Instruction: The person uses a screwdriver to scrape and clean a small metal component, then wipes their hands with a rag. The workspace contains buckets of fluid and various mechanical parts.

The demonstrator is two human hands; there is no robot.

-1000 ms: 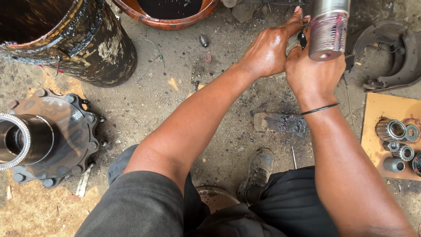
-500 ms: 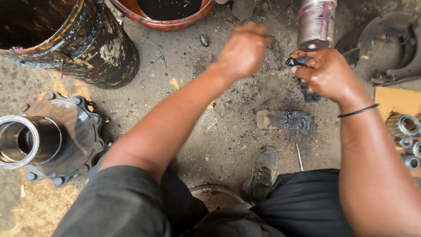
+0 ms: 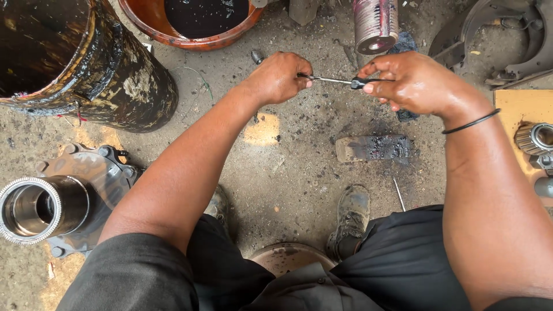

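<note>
A thin metal tool with a black handle end (image 3: 337,81) is held level between both hands, above the greasy concrete floor. My left hand (image 3: 279,76) is closed around its metal tip end. My right hand (image 3: 410,82) pinches the black handle end between thumb and fingers; a black band circles that wrist. Just beyond the hands, the round end of a shiny metal axle shaft (image 3: 375,25) points toward me.
A black oily drum (image 3: 86,63) stands at the left, an orange basin of dark oil (image 3: 199,20) behind it. A wheel hub (image 3: 49,204) lies at lower left. A greasy block (image 3: 373,147) lies mid-floor, bearings (image 3: 536,138) on cardboard at right, a brake shoe assembly (image 3: 507,34) top right.
Both hands have come down off the axle shaft. The left hand, free half a second ago, now grips the thin tool's tip, which the right hand holds out level.
</note>
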